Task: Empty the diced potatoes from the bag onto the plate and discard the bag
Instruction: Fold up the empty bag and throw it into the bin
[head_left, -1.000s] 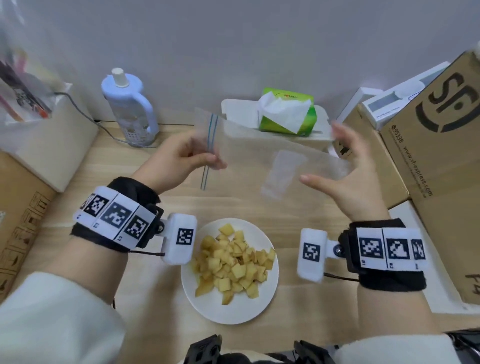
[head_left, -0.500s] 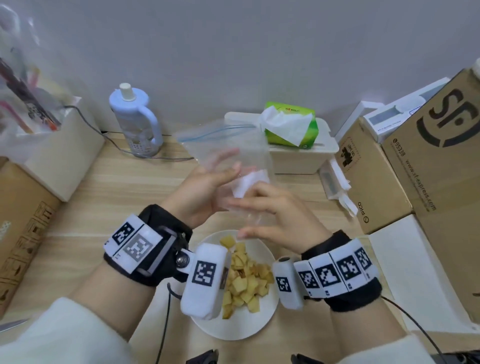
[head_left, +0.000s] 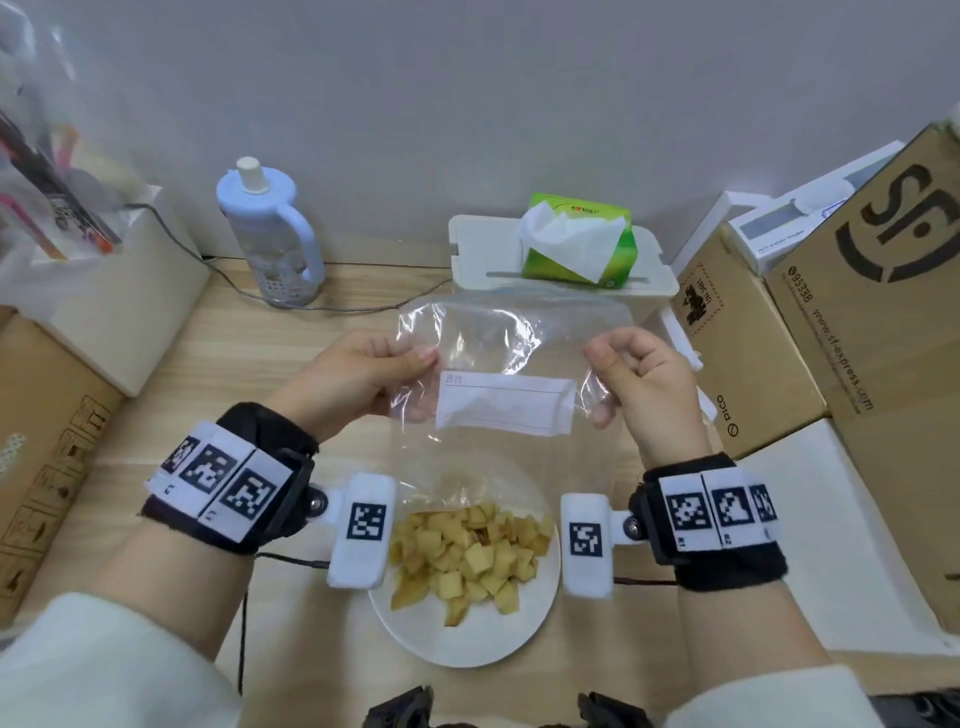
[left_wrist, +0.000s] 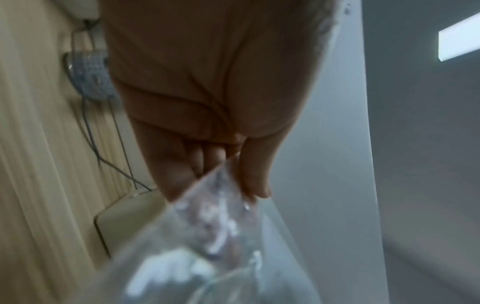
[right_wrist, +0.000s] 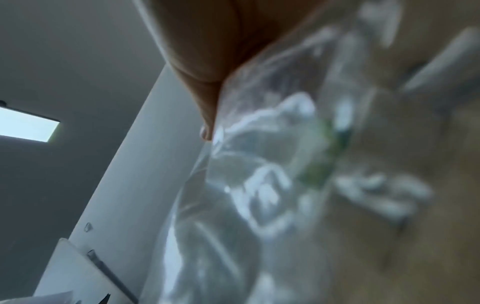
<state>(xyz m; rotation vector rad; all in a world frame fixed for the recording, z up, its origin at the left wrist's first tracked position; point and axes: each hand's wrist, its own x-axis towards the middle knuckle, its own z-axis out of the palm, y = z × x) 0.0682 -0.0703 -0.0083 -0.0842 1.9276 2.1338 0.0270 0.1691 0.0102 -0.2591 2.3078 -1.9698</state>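
An empty clear zip bag (head_left: 498, 358) with a white label hangs spread between my two hands above the table. My left hand (head_left: 363, 376) pinches its left edge, thumb on top. My right hand (head_left: 636, 379) grips its right edge with curled fingers. Below the bag, a white plate (head_left: 467, 631) holds a heap of diced potatoes (head_left: 470, 553) near the table's front edge. The left wrist view shows my left hand (left_wrist: 223, 170) with fingers and thumb closed on the crinkled bag (left_wrist: 207, 246). Blurred bag plastic (right_wrist: 259, 185) fills the right wrist view beside one fingertip.
A white box with a green tissue pack (head_left: 576, 247) stands behind the bag. A pale blue bottle (head_left: 270, 234) and a cable sit at the back left. Cardboard boxes (head_left: 857, 322) line the right side; more boxes stand on the left.
The hands were close together bunching the bag half a second ago; now they have drawn apart and hold it stretched flat, label facing me, lower over the plate.
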